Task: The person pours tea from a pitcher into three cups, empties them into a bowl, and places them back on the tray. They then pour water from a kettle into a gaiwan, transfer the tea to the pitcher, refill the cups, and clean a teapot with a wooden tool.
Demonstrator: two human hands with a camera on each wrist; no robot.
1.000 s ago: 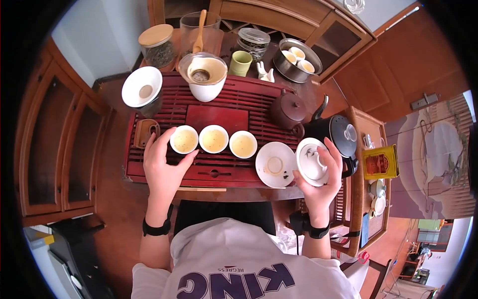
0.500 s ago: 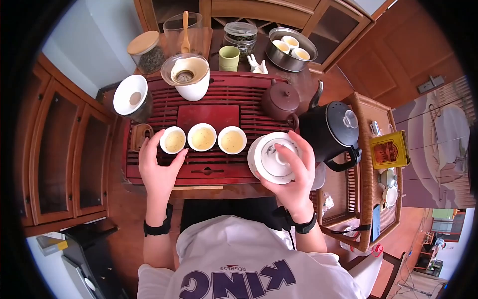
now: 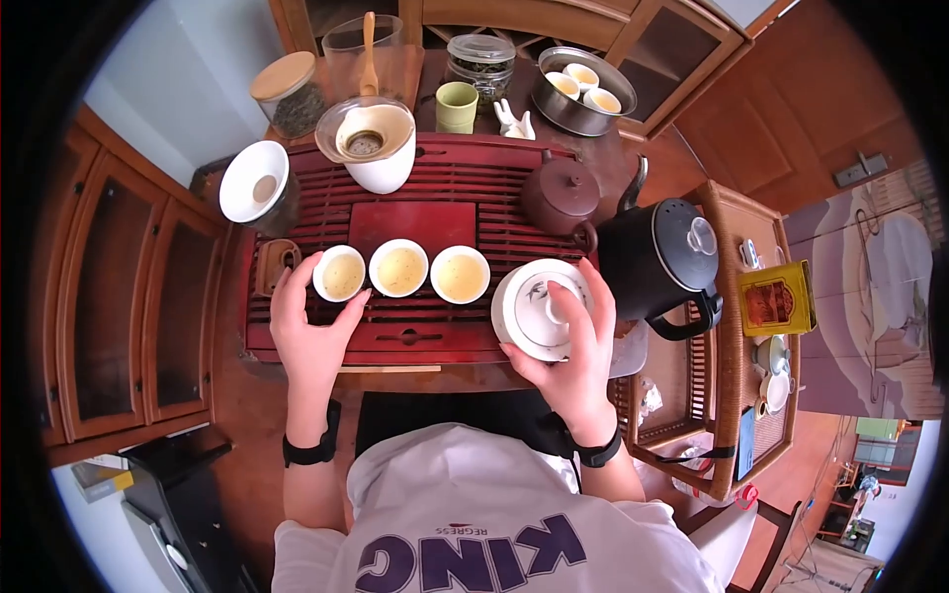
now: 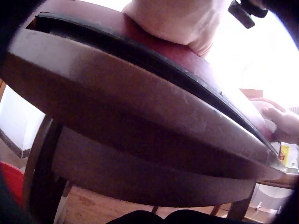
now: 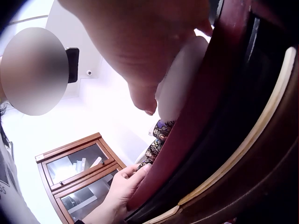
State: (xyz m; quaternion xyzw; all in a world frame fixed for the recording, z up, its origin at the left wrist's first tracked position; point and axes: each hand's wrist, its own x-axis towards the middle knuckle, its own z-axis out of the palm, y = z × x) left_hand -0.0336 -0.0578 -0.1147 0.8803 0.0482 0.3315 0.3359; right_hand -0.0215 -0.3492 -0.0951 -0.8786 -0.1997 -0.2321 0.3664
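Note:
In the head view my left hand (image 3: 311, 321) has thumb and forefinger on opposite sides of the leftmost teacup (image 3: 342, 274), pinching it on the red tea tray (image 3: 297, 336). Two more teacups, a middle one (image 3: 398, 268) and a right one (image 3: 460, 274), stand beside it, each with pale yellow tea. My right hand (image 3: 573, 351) grips a lidded white gaiwan (image 3: 529, 326) by the rim, a finger on the lid. The gaiwan sits where the saucer was, and the saucer is hidden beneath it. In the right wrist view the gaiwan (image 5: 180, 84) stands low over the tray.
A brown clay teapot (image 3: 560, 198) and a black kettle (image 3: 657, 262) stand right of the gaiwan. At the back are a pitcher with a strainer (image 3: 366, 148), a green cup (image 3: 457, 107) and a steel bowl of cups (image 3: 583, 119). A wooden holder (image 3: 275, 267) lies at left.
My right hand has brought the gaiwan leftward onto the saucer's place, then shifted slightly. My left hand stays at the leftmost teacup. The head view has shifted a little.

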